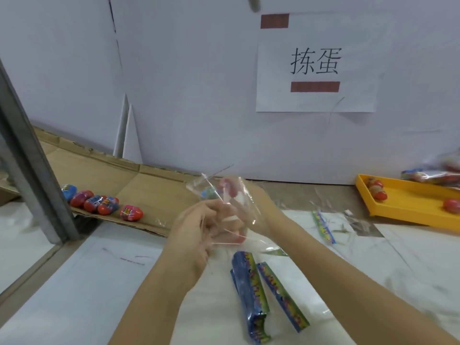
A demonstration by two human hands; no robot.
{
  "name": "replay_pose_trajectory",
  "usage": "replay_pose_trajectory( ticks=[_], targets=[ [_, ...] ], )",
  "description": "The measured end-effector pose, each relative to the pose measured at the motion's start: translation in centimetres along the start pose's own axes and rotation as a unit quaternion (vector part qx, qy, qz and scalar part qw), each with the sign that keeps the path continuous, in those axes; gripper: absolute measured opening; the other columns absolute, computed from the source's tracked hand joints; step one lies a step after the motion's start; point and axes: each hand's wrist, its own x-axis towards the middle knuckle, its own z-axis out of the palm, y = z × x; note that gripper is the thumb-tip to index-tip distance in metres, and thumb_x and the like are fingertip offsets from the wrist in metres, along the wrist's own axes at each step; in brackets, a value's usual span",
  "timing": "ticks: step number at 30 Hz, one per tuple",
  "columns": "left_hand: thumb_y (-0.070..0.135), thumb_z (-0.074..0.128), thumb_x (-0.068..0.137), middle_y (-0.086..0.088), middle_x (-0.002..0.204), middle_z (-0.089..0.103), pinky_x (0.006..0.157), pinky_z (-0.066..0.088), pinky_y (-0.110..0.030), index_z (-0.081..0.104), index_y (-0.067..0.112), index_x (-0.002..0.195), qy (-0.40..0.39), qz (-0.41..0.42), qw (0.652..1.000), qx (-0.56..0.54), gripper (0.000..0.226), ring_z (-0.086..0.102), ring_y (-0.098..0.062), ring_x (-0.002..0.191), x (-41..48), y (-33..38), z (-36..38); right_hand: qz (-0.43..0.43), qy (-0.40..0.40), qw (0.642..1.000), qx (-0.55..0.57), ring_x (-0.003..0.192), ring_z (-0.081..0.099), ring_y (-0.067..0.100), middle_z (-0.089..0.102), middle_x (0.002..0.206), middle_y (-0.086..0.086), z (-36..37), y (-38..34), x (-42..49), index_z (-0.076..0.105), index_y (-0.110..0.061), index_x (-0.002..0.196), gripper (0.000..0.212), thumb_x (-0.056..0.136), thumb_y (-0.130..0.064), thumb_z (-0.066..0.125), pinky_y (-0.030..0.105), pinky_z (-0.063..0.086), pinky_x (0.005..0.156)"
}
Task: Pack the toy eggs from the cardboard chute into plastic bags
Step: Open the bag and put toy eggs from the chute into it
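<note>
Both hands meet at the middle of the view around a clear plastic bag point(245, 210). My left hand point(196, 227) pinches the bag's left side. My right hand point(251, 207) reaches into or behind the bag with red toy eggs point(227, 186) in it; the fingers show blurred through the plastic. Several more toy eggs point(104, 204), red and blue in shiny wrap, lie in a row on the cardboard chute point(149, 185) at the left.
A stack of bags with blue printed headers point(251, 292) lies on the white table in front of me. A yellow tray point(403, 207) with a few eggs sits at the right, filled bags point(438, 173) behind it. A grey metal post point(32, 168) stands at left.
</note>
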Motion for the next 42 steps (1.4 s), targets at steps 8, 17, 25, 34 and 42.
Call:
replay_pose_trajectory(
  ticks=[8,17,25,34,42],
  targets=[
    [0.015,0.062,0.091,-0.008,0.078,0.073,0.065,0.062,-0.039,0.068,0.004,0.082,0.008,0.059,0.990,0.125,0.015,0.071,-0.033,0.069,-0.5,-1.2,0.9,-0.053,0.086,0.983,0.155,0.079,0.070,0.017,0.074,0.093,0.001,-6.9,-1.5,-4.9,0.058,-0.025,0.111,0.028,0.085,-0.028,0.068,0.023,0.054,0.069],
    [0.021,0.075,0.062,-0.006,0.076,0.075,0.062,0.060,-0.027,0.072,0.010,0.086,-0.019,0.131,0.969,0.209,0.027,0.072,-0.019,0.066,-1.2,-2.1,1.6,-0.147,0.053,0.975,-0.157,0.086,0.060,0.000,0.066,0.091,-0.019,-6.3,-4.5,-6.4,0.052,-0.041,0.100,0.035,0.078,-0.026,0.075,0.010,0.044,0.077],
    [0.029,0.078,0.058,0.005,0.087,0.077,0.064,0.056,-0.018,0.074,0.026,0.089,-0.069,0.165,0.957,0.227,0.031,0.073,-0.010,0.076,-1.6,-2.3,1.9,-0.144,-0.015,0.953,-0.265,0.101,0.050,-0.002,0.059,0.101,-0.029,-6.4,-4.5,-6.7,0.055,-0.047,0.122,0.037,0.085,-0.049,0.052,0.040,0.034,0.098],
    [0.029,0.076,0.061,0.000,0.083,0.076,0.062,0.057,-0.021,0.075,0.030,0.090,-0.087,0.183,0.960,0.196,0.028,0.072,-0.014,0.070,-2.1,-2.2,2.3,-0.185,0.029,0.916,-0.354,0.124,0.010,-0.002,0.028,0.140,-0.020,-4.8,-3.4,-7.0,0.065,-0.045,0.094,0.030,0.092,-0.059,0.039,0.026,0.008,0.101],
    [0.036,0.065,0.075,-0.003,0.089,0.076,0.060,0.060,-0.037,0.079,0.022,0.089,-0.038,0.159,0.977,0.134,0.024,0.071,-0.016,0.074,-1.5,-1.6,1.6,-0.038,-0.011,0.998,-0.040,0.108,0.057,0.002,0.048,0.130,-0.019,-3.6,-2.6,-6.6,0.042,-0.047,0.126,0.068,0.070,-0.044,0.080,0.022,0.049,0.085]
  ],
)
